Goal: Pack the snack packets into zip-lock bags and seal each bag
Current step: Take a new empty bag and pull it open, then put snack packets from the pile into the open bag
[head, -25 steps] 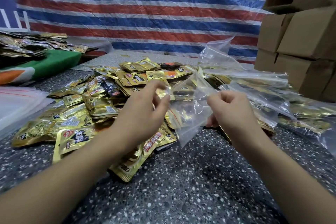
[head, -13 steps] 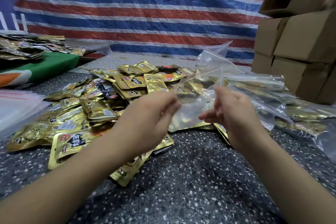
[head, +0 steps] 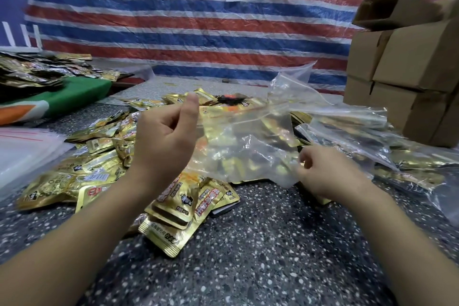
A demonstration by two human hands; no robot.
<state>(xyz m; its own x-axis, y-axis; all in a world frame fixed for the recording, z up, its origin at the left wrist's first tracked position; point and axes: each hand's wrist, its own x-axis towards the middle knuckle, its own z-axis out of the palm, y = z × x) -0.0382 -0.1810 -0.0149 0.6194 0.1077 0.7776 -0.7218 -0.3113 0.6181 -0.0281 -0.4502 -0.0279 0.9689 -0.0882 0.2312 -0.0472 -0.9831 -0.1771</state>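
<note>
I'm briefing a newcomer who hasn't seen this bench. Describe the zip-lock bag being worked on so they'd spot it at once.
Start at the heap of gold snack packets on the speckled table. Above its middle, a clear, empty zip-lock bag is stretched between the left hand and right hand. Unlike the bags to its right, which lie on the table, it is held in the air.

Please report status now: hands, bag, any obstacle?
Left hand and right hand both pinch the zip-lock bag. Bag empty, held above snack packets. Nothing blocking.
</note>
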